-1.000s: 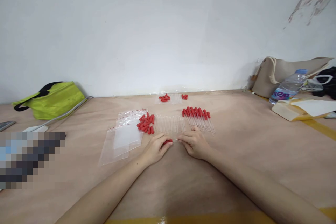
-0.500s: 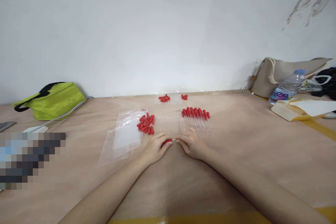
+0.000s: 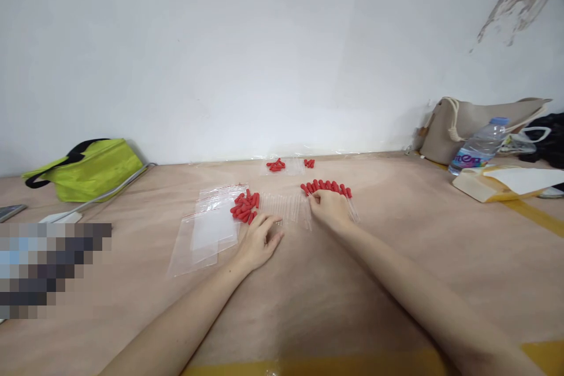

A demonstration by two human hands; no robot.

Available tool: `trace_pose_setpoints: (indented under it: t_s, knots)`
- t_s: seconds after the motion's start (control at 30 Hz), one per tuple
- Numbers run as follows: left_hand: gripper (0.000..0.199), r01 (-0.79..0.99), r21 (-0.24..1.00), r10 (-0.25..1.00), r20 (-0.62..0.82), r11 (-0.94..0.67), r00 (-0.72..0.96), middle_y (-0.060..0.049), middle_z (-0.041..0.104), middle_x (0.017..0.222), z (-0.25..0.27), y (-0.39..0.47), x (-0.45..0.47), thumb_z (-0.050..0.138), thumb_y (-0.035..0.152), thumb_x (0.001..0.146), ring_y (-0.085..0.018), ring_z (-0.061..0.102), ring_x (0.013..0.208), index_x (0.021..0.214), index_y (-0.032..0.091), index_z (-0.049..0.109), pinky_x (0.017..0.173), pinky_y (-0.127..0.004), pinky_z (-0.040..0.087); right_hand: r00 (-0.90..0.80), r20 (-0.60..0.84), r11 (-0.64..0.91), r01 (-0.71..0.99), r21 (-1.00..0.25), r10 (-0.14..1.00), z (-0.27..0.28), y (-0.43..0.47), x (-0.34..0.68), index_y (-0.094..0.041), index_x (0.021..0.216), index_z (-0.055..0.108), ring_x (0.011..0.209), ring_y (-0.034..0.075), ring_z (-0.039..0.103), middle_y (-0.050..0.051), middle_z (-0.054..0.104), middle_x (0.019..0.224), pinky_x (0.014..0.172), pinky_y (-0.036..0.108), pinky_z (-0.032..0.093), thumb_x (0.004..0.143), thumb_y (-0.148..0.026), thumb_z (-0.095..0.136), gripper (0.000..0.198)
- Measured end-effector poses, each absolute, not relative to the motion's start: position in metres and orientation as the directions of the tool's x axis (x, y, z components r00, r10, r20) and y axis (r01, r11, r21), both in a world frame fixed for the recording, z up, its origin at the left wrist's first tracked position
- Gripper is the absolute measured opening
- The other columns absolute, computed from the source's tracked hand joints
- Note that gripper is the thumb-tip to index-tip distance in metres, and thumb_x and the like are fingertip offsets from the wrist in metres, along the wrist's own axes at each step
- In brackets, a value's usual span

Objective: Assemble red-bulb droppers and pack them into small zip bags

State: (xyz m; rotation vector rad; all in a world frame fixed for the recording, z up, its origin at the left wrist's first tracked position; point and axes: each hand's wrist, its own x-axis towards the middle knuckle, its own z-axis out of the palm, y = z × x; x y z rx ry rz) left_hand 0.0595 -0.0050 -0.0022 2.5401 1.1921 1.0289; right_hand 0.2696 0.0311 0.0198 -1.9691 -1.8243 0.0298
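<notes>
My right hand (image 3: pixel 329 207) pinches a dropper (image 3: pixel 304 188), a clear tube with a red rubber bulb, at the left end of a row of similar droppers (image 3: pixel 335 187). The hand covers much of that row's tubes. My left hand (image 3: pixel 262 241) rests on the table with fingers apart and holds nothing. Just beyond its fingers lie a heap of loose red rubber bulbs (image 3: pixel 242 207) and a row of bare clear tubes (image 3: pixel 282 207). Several flat clear zip bags (image 3: pixel 207 223) lie left of the bulbs.
More red bulbs (image 3: pixel 276 165) and clear tubes (image 3: pixel 294 166) lie near the wall. On the left sits a lime-green bag (image 3: pixel 99 170). At right are a beige bag (image 3: pixel 440 135), a water bottle (image 3: pixel 478 144) and an open envelope (image 3: pixel 484 184). Brown paper (image 3: pixel 273 305) covers the table.
Both hands were together on one red-bulbed dropper. My left hand has let go and opened. My right hand has carried the dropper forward and right to the row of droppers.
</notes>
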Motion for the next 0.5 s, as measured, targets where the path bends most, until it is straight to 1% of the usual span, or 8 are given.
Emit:
trace_pose_setpoints:
  t_s: [0.1,0.23,0.4,0.5]
  knots:
    - [0.02,0.613,0.394,0.718,0.512,-0.685,0.472,-0.005,0.054,0.094,-0.003,-0.004,0.059,0.054,0.02,0.079,-0.019,0.051,0.09,0.099,0.021,0.055,0.079,-0.032,0.042,0.209,0.258,-0.118,0.938,-0.326,0.943,0.015,0.044,0.261,-0.019,0.087,0.063,0.083,0.022,0.058,0.009,0.066,0.084,0.07,0.032,0.028,0.083,-0.03,0.037,0.029]
    - [0.014,0.614,0.383,0.712,0.51,-0.691,0.483,-0.004,0.055,0.091,-0.003,-0.004,0.059,0.053,0.021,0.08,-0.018,0.051,0.086,0.093,0.02,0.058,0.076,-0.031,0.042,0.247,0.245,-0.169,0.94,-0.298,0.938,0.01,0.05,0.254,-0.015,0.092,0.058,0.081,0.023,0.059,0.011,0.066,0.081,0.075,0.036,0.026,0.082,-0.03,0.038,0.027]
    - [0.012,0.662,0.34,0.725,0.498,-0.668,0.476,-0.003,0.056,0.09,-0.005,-0.004,0.06,0.054,0.023,0.079,-0.018,0.051,0.083,0.089,0.021,0.061,0.075,-0.031,0.039,0.221,0.28,-0.145,0.953,-0.267,0.934,0.01,0.05,0.255,-0.013,0.095,0.053,0.077,0.024,0.059,0.012,0.066,0.079,0.075,0.037,0.024,0.082,-0.032,0.038,0.028]
    - [0.011,0.726,0.301,0.749,0.506,-0.619,0.429,-0.003,0.057,0.087,-0.004,-0.002,0.057,0.055,0.026,0.078,-0.019,0.051,0.082,0.086,0.021,0.061,0.074,-0.033,0.038,0.188,0.29,-0.104,0.954,-0.283,0.938,0.012,0.044,0.257,-0.015,0.091,0.054,0.078,0.023,0.059,0.011,0.066,0.08,0.073,0.035,0.025,0.082,-0.035,0.04,0.026]
